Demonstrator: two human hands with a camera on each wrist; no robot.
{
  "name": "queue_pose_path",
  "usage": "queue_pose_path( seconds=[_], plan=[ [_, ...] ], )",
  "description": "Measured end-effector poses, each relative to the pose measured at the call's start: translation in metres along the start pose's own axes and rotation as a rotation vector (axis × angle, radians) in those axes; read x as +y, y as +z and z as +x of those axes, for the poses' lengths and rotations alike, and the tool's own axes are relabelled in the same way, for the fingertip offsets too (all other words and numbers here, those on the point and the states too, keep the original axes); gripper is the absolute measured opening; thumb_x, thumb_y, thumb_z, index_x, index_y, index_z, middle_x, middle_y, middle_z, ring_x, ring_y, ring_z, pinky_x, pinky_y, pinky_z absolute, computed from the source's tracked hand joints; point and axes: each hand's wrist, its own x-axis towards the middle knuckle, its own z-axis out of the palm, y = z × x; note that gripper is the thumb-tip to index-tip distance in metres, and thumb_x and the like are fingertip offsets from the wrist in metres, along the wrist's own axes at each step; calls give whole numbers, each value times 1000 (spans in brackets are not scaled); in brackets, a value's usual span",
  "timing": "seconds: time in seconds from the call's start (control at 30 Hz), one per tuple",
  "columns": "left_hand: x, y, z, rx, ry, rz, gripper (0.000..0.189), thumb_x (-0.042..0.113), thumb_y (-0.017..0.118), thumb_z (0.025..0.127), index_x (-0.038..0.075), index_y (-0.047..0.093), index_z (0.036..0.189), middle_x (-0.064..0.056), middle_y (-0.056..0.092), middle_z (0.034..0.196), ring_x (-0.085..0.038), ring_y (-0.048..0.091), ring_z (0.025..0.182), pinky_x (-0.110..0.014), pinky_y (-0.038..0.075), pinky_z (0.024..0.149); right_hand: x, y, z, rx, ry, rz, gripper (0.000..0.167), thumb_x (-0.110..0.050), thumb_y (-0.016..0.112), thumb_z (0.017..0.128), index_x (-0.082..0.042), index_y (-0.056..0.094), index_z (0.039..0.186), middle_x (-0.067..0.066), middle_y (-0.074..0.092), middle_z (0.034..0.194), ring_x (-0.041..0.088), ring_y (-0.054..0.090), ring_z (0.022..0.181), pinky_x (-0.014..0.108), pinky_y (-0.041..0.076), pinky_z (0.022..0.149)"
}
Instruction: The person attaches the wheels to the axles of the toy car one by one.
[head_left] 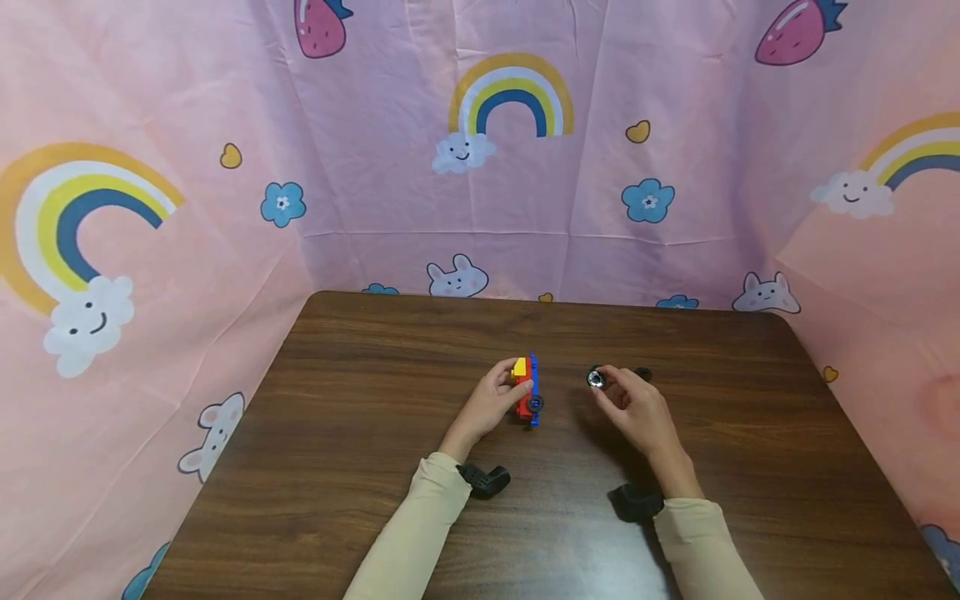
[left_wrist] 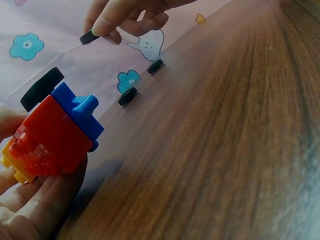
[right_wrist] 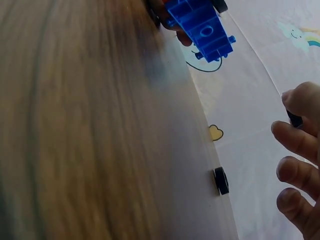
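Over the table (head_left: 360, 375), the left hand (head_left: 486, 408) grips a toy car (left_wrist: 59, 131), the right hand (head_left: 641, 414) a wheel (head_left: 596, 379).

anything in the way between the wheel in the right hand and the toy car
Nothing visible is. The head view shows only a gap between the wheel, pinched in the right hand, and the toy car in the left hand. Two loose wheels lie on the tabletop, outside that gap.

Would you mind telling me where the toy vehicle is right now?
In the head view, the toy vehicle is just right of centre, gripped by the left hand, with a wheel pinched in the right hand to its right.
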Motion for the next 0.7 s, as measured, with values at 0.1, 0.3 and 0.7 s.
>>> queue_pose_path(
  seconds=[0.1, 0.3, 0.7],
  plan=[
    [0, 0, -1, 0, 1, -4, 62, 31, 66, 104, 15, 39, 158, -17, 62, 139, -20, 70, 111, -30, 59, 89, -2, 3, 0, -13, -4, 9, 32, -9, 84, 86, -7, 73, 116, 4, 72, 88, 9, 61, 68, 27, 53, 59],
    [2, 0, -1, -11, 5, 1, 62, 31, 66, 104, 14, 40, 158, -18, 62, 139, -21, 70, 112, -30, 58, 89, -6, 7, -1, -12, -1, 13, 31, -8, 84, 86, -7, 73, 116, 6, 71, 87, 8, 59, 68, 26, 52, 59],
    [0, 0, 1, 5, 3, 4, 60, 31, 67, 103, 14, 43, 155, -16, 63, 140, -23, 69, 116, -35, 60, 94, -14, 16, 8, -18, -18, 38, 30, -8, 84, 87, -4, 74, 114, 3, 70, 85, 10, 60, 66, 20, 50, 59]
  ],
)
